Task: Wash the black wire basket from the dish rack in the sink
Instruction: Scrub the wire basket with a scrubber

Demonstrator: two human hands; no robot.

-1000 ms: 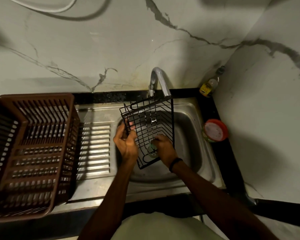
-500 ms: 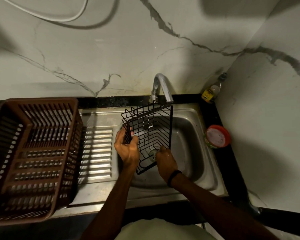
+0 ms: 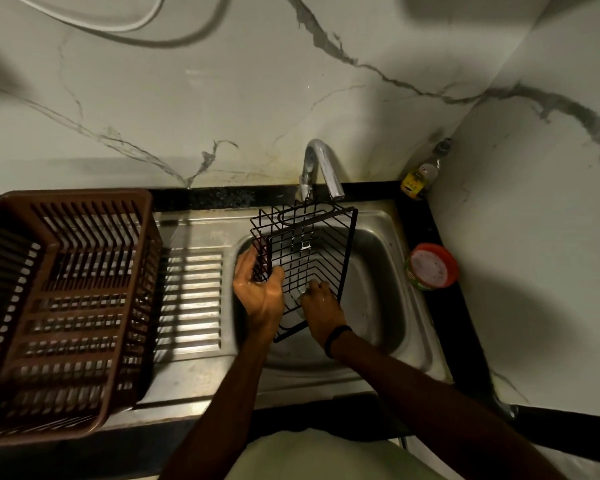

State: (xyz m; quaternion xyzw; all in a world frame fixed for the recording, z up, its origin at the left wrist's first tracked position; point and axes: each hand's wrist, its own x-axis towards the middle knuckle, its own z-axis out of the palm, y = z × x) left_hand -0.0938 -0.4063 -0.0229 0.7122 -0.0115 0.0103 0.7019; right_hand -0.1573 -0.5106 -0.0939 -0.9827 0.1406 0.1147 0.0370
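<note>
Basket (image 3: 309,258) is standing on edge in the sink (image 3: 374,271). Its near corner is pointing down, and its long axis is running from near-left to far-right. The far end is sitting just below the tap (image 3: 323,168).

Left hand (image 3: 260,292) is gripping the basket's left wall, with the thumb on the near side and the fingers going round behind the wires.

Right hand (image 3: 321,301) is reaching into the near, low part of the basket. Its fingers are curling over a small pale pad (image 3: 300,296) against the wires. Light is too dim to tell what kind of pad.

Both forearms are coming in from the near edge, and the right wrist is dipping into the bowl.

Judgement: scrubbing is under way. Most of the basket's length is lying far of the right hand, toward the tap, so strokes are probably heading that way along the long axis while the left hand is steadying. Cannot tell whether water is running.

Brown dish rack (image 3: 66,306) is sitting well apart on the left.
</note>
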